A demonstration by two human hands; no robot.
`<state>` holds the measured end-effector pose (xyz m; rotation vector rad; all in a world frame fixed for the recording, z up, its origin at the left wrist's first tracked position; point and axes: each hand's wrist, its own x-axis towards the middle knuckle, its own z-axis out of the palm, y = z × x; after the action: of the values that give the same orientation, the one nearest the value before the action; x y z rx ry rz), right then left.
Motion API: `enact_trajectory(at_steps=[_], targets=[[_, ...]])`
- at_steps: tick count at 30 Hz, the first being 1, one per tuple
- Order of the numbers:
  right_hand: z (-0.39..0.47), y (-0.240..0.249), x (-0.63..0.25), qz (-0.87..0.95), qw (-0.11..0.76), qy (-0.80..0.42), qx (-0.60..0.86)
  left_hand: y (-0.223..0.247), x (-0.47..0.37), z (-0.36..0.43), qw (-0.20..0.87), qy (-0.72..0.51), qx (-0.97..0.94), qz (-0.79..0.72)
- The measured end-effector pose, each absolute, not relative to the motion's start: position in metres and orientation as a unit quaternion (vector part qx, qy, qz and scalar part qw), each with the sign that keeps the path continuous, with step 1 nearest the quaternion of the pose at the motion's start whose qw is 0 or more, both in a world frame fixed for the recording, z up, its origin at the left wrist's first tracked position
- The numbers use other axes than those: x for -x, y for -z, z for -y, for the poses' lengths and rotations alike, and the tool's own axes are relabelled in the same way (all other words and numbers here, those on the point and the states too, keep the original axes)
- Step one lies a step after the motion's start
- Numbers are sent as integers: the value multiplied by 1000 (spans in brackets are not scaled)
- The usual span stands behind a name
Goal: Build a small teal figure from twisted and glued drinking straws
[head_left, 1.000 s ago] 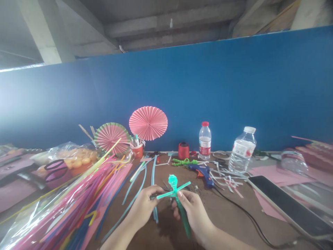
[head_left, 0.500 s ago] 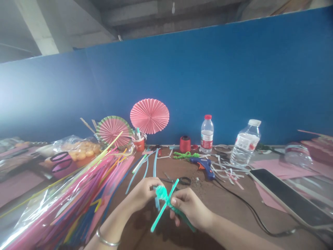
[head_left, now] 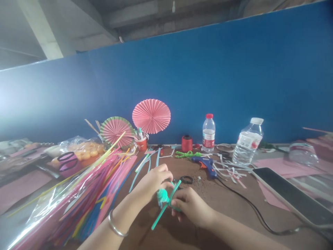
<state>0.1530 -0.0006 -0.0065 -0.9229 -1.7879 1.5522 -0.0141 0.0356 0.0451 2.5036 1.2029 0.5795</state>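
Observation:
A turquoise-green pipe cleaner figure is in front of me, with a wound, rounded lump at one end and two straight ends sticking out in a slanting line. My right hand is closed on its middle, thumb and fingers pinching where the pieces cross. Over the rounded lump arches my left hand, its fingers bent together at a green strand near the crossing. Its fingertips are partly hidden. Behind the hands lie scissors, mostly covered.
Left is a plastic-wrapped bundle of coloured pipe cleaners. A blue glue gun with a black cord, paper strips, bottles and a phone are on the right. Pink paper fans stand at the back.
My left hand has moved up and right, from beside the rounded lump to over it. The green end that stuck out below my right hand no longer shows there.

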Motion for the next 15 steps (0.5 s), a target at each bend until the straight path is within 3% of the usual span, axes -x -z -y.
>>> enact_trajectory(at_steps=[4,8,15], targets=[[2,9,-152,686,327,-543,357,-54,8,-39,264,-238,-853,-383],[-1,13,-150,655,403,-497,402,-46,10,-42,489,-505,-566,-430],[-10,17,-151,525,531,-532,400,-5,14,-29,553,-610,-370,-431]])
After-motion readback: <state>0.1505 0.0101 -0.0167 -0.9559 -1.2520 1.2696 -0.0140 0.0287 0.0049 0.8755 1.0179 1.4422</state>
